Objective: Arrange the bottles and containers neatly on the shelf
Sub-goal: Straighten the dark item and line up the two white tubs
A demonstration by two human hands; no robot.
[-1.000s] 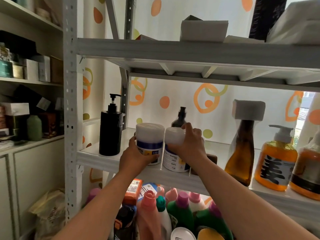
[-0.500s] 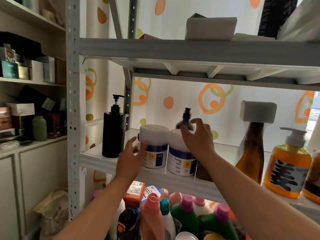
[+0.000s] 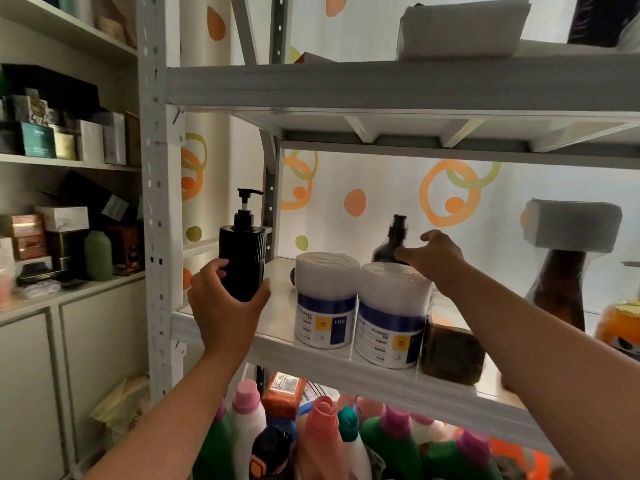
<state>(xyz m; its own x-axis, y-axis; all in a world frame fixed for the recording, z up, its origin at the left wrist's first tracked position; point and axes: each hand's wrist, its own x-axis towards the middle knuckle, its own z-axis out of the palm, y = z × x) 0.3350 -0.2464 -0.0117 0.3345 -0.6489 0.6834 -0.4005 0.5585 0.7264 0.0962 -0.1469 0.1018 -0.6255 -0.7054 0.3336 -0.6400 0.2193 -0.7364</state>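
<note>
Head view. Middle shelf [image 3: 346, 372] of a white metal rack, with both hands at containers.

Left hand [image 3: 225, 306]: fingers curled round the left side and thumb against the right side of a black pump bottle [image 3: 242, 258], gripping its lower body near the shelf's left end. The hand hides the bottle's base, so whether it stands on the shelf cannot be told.

Right hand [image 3: 436, 261]: reaches over the tubs, fingers loosely spread and half curled, holding nothing. The thumb tip lies at the shoulder of a dark pump bottle [image 3: 393, 247] at the back; contact cannot be confirmed.

Two white tubs, left tub [image 3: 325, 299] and right tub [image 3: 391, 317], stand upright and touching at the front edge, each with a blue band and printed label. Their contents are not visible.

Just right of them sits a brown block in clear wrap [image 3: 450, 355]. Farther right stand an amber bottle under a white cap [image 3: 557, 292] and an orange container [image 3: 620, 327], cut by the frame edge.

Below the shelf, detergent bottles [image 3: 391, 441] with pink, teal and purple caps crowd together.
</note>
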